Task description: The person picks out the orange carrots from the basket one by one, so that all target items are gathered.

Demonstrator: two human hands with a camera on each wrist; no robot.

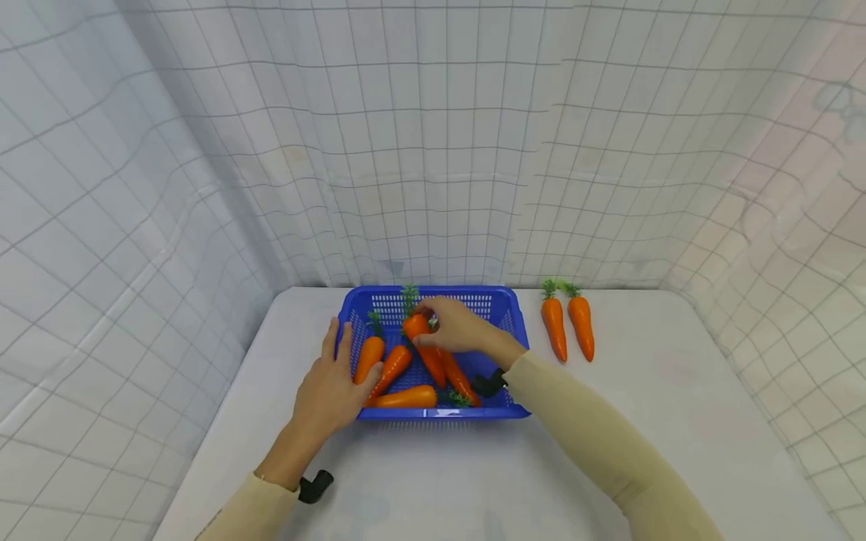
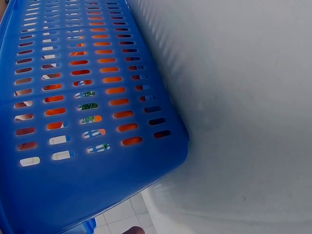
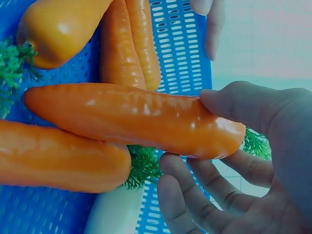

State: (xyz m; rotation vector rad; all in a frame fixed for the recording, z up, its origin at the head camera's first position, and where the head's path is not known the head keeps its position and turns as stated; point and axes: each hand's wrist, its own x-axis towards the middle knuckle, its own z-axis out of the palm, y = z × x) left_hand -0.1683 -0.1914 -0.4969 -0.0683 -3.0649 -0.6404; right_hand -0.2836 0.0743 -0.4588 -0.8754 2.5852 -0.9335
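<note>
My right hand (image 1: 456, 324) pinches a plastic-looking orange carrot (image 1: 431, 362) by its thick leafy end, inside a blue slotted basket (image 1: 440, 414). In the right wrist view the thumb presses one side of this carrot (image 3: 131, 119) and fingertips meet the other, while its tapered end overlaps other carrots. Spread out with straight fingers, my left hand (image 1: 331, 392) lies over the basket's left rim, its thumb close to a carrot (image 1: 369, 356). Several more carrots lie in the basket, one of them sideways along the front wall (image 1: 406, 397). The left wrist view shows the basket's slotted outer wall (image 2: 112, 180).
Two carrots with green tops lie side by side on the white table (image 1: 649, 391), right of the basket: a left one (image 1: 553, 327) and a right one (image 1: 582, 327). A pale rounded thing (image 3: 114, 212) sits under the carrots. Grid-patterned sheets (image 1: 433, 150) enclose the table's back and sides.
</note>
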